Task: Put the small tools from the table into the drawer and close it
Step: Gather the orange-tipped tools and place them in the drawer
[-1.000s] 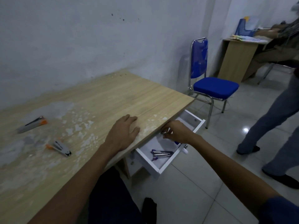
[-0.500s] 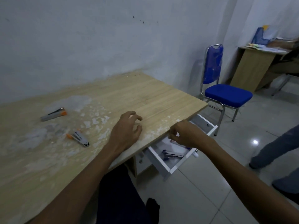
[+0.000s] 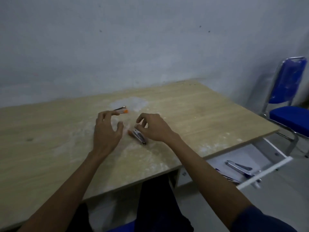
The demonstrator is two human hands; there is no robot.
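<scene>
I see both hands out over the wooden tabletop (image 3: 192, 113), which runs along a pale wall (image 3: 133, 47). My left hand (image 3: 107, 129) hovers with its fingers spread wide and holds nothing; one fingertip sits just in front of the orange-tipped tool (image 3: 120, 110) lying near the back of the tabletop, and I cannot tell whether it touches. My right hand (image 3: 153, 127) has its fingers curled narrow, pinching toward the far end of the small clipper (image 3: 138, 135), which lies flat on the tabletop between the two hands; a firm hold is not clear to me. White scuffed patches mark the wood around both tools. To the right, below the table edge, the white drawer (image 3: 270, 166) stands pulled out, with a metal tool (image 3: 238, 166) already lying inside. A blue chair (image 3: 289, 104) stands beyond the drawer, by the wall. My right forearm crosses above the near corner of the drawer.
</scene>
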